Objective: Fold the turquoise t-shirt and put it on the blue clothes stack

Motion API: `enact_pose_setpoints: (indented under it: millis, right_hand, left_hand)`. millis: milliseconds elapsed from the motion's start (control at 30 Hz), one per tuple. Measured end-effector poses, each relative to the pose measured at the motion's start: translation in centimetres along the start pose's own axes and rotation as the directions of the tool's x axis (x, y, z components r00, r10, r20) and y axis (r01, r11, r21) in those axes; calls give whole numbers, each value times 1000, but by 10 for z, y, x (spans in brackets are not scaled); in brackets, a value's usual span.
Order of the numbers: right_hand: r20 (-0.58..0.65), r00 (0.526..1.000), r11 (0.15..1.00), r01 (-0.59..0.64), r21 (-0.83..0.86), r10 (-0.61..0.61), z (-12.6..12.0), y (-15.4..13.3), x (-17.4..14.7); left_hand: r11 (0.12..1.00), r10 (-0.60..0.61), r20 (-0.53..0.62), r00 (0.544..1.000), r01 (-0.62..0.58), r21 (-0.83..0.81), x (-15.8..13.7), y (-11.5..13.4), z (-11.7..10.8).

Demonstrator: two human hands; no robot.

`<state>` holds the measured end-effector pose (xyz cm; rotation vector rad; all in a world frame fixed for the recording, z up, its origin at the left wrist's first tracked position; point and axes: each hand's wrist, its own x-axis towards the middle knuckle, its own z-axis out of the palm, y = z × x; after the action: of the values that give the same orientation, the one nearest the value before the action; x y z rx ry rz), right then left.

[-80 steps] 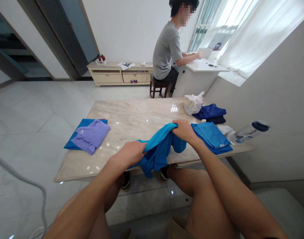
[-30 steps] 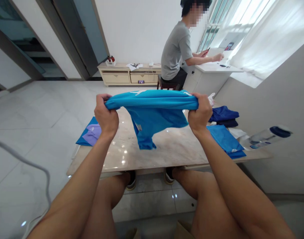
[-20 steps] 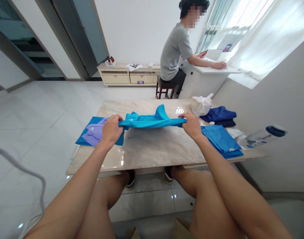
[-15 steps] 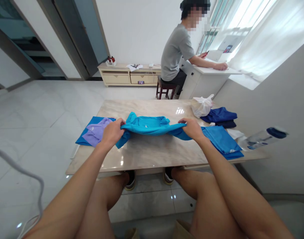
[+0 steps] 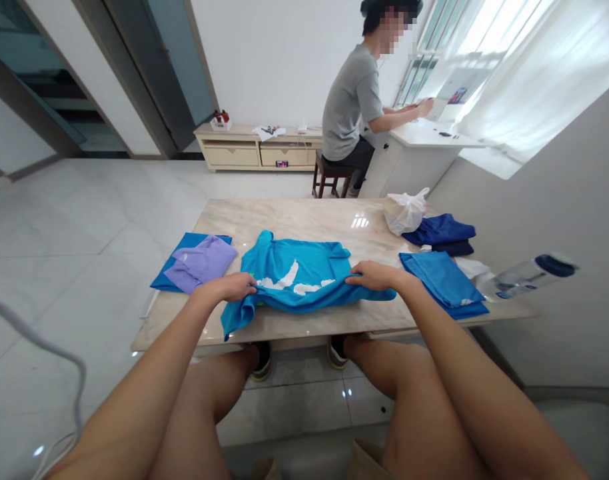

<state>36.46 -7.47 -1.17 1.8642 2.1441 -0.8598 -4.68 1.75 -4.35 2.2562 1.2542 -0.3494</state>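
From my remote seat I cannot see under the turquoise T-shirt [image 5: 297, 277]: its near hem folds over itself, and one sleeve spills past the near edge of the marble table [image 5: 304, 217] and hangs off it. The white print on the shirt is creased, so I cannot make out what it shows. My fingertips are partly buried in the cloth, and both forearms are cut off by the bottom of the frame.

The shirt lies spread across the middle of the table, close to the near edge. My left hand [image 5: 228, 288] pinches its near left part, thumb and fingers closed on the fabric. My right hand [image 5: 373, 275] is closed on the near right part in the same way, knuckles up. The shirt stretches between the two grips and away from them toward the far edge, resting flat on the marble.

At the left edge a lilac garment [image 5: 200, 261] lies on a blue folded one [image 5: 165, 279], near my left hand but apart from it. Just right of my right hand sits a stack of folded blue shirts [image 5: 442, 283] at the near right corner. Beyond it is a dark navy garment [image 5: 438, 231] with a white plastic bag [image 5: 404, 212] touching it. A clear bottle with a dark cap [image 5: 527, 275] juts in past the right edge; I cannot tell what it rests on.

A person in a grey T-shirt [image 5: 352, 103] sits at a white desk [image 5: 419, 143] beyond the table.
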Motion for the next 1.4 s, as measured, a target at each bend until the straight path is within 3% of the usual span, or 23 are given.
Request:
enact_pose_setpoints:
  millis: [200, 367, 433, 500, 533, 600, 633, 667, 700, 733, 767, 833, 900, 967, 1067, 1133, 1200, 1233, 1267, 1300, 1400]
  right_hand:
    - [60, 998, 997, -33, -66, 37, 7, -1, 0]
    - [79, 997, 1000, -3, -9, 4, 15, -7, -1]
    - [104, 994, 997, 25, 71, -32, 11, -7, -5]
    - [117, 987, 962, 79, 262, -112, 4, -4, -11]
    - [71, 987, 917, 106, 386, -144, -1, -2, -13]
    - [-200, 978, 787, 164, 595, -54, -9, 4, -16]
    - [-382, 921, 724, 210, 657, 79, -13, 7, -16]
    - [-524, 820, 671, 256, 695, 230, -15, 10, -14]
    - [-600, 716, 627, 293, 722, 356, -16, 13, -11]
    - [-621, 651, 587, 317, 745, 436, -16, 16, -8]
    - [-609, 639, 552, 326, 768, 470, -15, 18, -3]
    - [-552, 700, 523, 293, 800, 452, -9, 20, 5]
    - [-534, 735, 565, 250, 786, 418, -3, 20, 12]
    - [-525, 751, 597, 221, 771, 401, 1, 20, 18]
    - [-467, 796, 549, 210, 809, 385, 5, 25, 25]
    - [-496, 761, 565, 210, 798, 418, 7, 29, 28]
    - [-627, 656, 716, 185, 673, 421, 9, 31, 31]
    - [-691, 615, 808, 142, 572, 381, 11, 31, 32]
    - [-722, 614, 880, 92, 467, 319, 12, 29, 32]
    - [-707, 661, 925, 51, 376, 251, 15, 26, 33]
    - [-448, 890, 972, 25, 233, 84, 22, 13, 33]
  left_hand:
    - [998, -62, 8, 998, 62, -30, 4, -6, 4]
    - [996, -82, 9, 997, 83, -46, 0, 7, 3]
    - [996, -38, 49, 998, 42, -83, -9, 18, -5]
    - [973, 80, 98, 992, -56, -222, -21, 28, -17]
    - [937, 140, 85, 987, -104, -335, -26, 33, -24]
    - [821, 147, -91, 985, -173, -544, -34, 39, -36]
    - [782, 65, -226, 972, -190, -593, -35, 40, -40]
    - [784, -50, -355, 933, -184, -593, -34, 39, -43]
    - [822, -157, -457, 875, -141, -551, -31, 37, -43]
    - [874, -232, -525, 819, -61, -482, -27, 35, -42]
    - [916, -273, -553, 787, 38, -399, -22, 32, -38]
    - [949, -298, -516, 803, 190, -252, -15, 27, -29]
    - [952, -301, -459, 836, 237, -194, -10, 26, -21]
    - [956, -280, -438, 854, 203, -214, -7, 27, -17]
    - [914, -251, -447, 859, 59, -400, 0, 27, -18]
    - [847, -341, -529, 777, 10, -531, 7, 23, -20]
    - [829, -437, -616, 655, 28, -558, 13, 18, -19]
    - [844, -438, -642, 629, 42, -534, 16, 16, -16]
    - [868, -404, -649, 644, 47, -494, 17, 16, -12]
    - [895, -342, -632, 695, 37, -444, 18, 18, -7]
    - [967, -46, -457, 888, -76, -245, 16, 31, 15]
